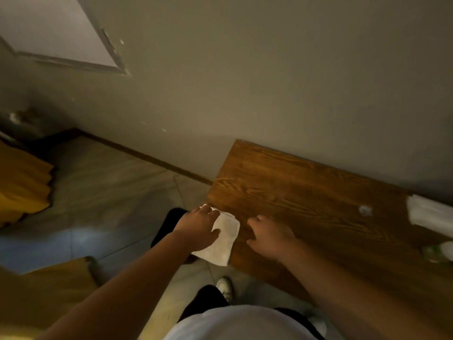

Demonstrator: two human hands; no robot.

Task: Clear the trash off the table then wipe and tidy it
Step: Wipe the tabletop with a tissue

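Observation:
A brown wooden table (294, 187) stands against the wall on the right. A white cloth (224, 239) hangs over the table's left front corner, and my left hand (196, 227) presses down on its left part with fingers around its edge. My right hand (267, 236) rests on the tabletop just right of the cloth, fingers curled, with nothing visible in it. A small crumpled white scrap (365, 210) lies on the table further right. A white folded paper or tissue pack (431, 214) sits at the right edge of view.
A pale green-white object (438, 251), blurred, sits at the table's right front. A black bin or bag (169, 227) stands on the tiled floor below the table corner. Yellow furniture (22, 187) lies at the left. My white shoe (224, 287) is near the table.

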